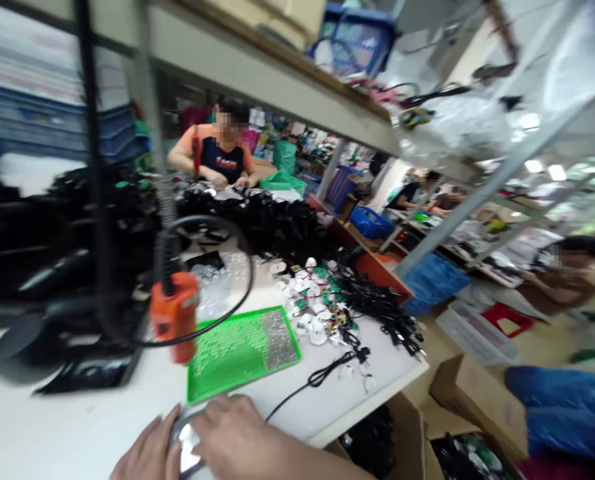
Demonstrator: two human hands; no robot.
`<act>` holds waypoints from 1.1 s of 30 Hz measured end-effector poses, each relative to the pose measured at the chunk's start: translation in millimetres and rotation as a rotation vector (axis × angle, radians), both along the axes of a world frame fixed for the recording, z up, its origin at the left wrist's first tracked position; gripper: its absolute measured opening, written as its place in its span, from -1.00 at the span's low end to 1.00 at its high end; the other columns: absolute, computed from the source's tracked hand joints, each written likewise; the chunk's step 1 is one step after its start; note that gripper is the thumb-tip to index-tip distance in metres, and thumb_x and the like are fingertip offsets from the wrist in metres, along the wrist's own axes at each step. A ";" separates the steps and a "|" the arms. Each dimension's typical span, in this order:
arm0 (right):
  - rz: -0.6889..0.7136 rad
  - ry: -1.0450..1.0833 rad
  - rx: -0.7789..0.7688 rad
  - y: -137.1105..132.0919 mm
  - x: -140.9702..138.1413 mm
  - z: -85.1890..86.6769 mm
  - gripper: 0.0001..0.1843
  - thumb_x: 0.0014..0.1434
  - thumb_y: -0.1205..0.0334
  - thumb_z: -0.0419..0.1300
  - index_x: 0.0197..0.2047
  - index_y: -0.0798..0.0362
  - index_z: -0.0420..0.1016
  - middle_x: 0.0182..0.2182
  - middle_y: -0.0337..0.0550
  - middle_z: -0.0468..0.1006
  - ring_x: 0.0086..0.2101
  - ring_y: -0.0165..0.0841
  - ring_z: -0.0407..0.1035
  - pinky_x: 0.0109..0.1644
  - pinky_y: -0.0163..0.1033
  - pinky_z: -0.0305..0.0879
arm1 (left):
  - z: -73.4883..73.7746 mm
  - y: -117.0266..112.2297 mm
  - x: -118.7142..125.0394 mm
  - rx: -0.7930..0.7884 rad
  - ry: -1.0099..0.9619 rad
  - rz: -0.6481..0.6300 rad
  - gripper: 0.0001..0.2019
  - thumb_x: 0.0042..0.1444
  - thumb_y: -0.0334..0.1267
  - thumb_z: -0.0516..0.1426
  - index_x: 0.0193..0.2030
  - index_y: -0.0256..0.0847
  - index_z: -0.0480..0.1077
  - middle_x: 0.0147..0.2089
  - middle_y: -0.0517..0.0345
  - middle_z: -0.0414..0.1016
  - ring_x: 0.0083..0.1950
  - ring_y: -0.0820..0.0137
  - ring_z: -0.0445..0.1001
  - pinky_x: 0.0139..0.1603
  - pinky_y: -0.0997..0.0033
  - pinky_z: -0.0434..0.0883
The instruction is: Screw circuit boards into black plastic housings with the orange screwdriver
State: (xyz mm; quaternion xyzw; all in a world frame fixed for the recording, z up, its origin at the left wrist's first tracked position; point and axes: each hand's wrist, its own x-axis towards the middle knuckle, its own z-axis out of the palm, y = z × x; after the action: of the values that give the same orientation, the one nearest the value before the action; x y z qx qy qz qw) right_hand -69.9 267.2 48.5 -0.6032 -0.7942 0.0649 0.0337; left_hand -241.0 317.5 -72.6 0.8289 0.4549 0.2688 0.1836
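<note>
At the bottom of the view, my left hand [147, 453] lies along the left side of a dark-edged piece with a shiny pale face [189, 445], its fingers curved against the edge. My right hand [234, 427] is closed over the piece's upper right, fingertips pressed on it. What the piece is stays unclear, since both hands cover much of it. Just beyond them lies a green tray [222, 383] of small metal parts. A hanging orange electric screwdriver [176, 317], blurred, is above the tray's left side. A black cord [317, 379] runs from beside my right hand toward the right.
White discs with small circuit boards [317, 313] are heaped behind the tray, beside bundled black cables [377, 300]. Black plastic parts [67, 267] pile up at left. Cardboard boxes [482, 400] stand right of the table. A co-worker [222, 150] sits across; others work at right.
</note>
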 end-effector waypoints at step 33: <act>-0.140 0.408 -0.035 -21.4 27.5 2.0 -0.53 0.29 0.13 0.12 0.22 0.07 0.32 -0.23 -0.10 0.58 -0.19 -0.25 0.46 -0.12 -0.17 0.39 | 54.3 -28.9 -16.8 -0.203 0.021 -0.249 -0.19 0.19 0.12 0.10 0.44 -0.17 -0.12 0.35 -0.16 0.22 0.38 -0.01 0.10 0.29 -0.10 0.12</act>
State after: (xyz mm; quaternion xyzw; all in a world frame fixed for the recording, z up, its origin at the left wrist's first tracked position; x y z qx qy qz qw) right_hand -42.4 245.8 50.5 -0.6317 -0.7260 0.1968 0.1878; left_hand -257.8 288.5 -18.3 0.8589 0.3753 0.1879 0.2934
